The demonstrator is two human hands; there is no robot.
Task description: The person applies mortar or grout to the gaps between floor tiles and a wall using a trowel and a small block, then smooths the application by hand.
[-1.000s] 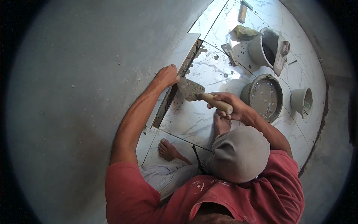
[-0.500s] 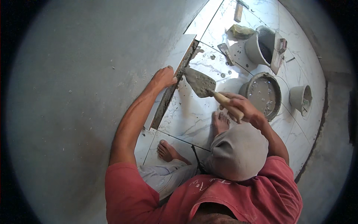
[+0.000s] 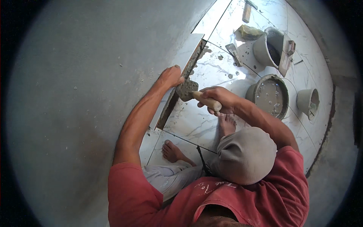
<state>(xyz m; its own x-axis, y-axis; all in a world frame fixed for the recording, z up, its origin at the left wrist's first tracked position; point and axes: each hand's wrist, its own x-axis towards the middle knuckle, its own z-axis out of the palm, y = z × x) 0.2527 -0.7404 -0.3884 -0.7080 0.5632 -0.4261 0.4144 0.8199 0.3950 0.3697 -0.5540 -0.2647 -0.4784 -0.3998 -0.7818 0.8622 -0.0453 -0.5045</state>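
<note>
My left hand (image 3: 172, 75) grips the top edge of a long white skirting tile (image 3: 191, 51) that stands on edge against the grey wall (image 3: 75, 94). My right hand (image 3: 219, 99) is closed on the wooden handle of a trowel (image 3: 186, 90). Its blade carries grey mortar and touches the tile just below my left hand. Mortar shows along the tile's lower edge (image 3: 170, 109).
On the white marble-look floor tiles (image 3: 196, 125) stand a round pan of wet mortar (image 3: 267, 96), a grey bucket (image 3: 269, 47) and a small pail (image 3: 308, 102). A float (image 3: 234, 53), a rag (image 3: 249, 32) and a wooden piece (image 3: 246, 13) lie farther off. Bare feet (image 3: 227, 123) rest near the tile.
The trowel lifted away to the right half a second ago, then came back down against the tile by my left hand. My left hand stayed on the tile.
</note>
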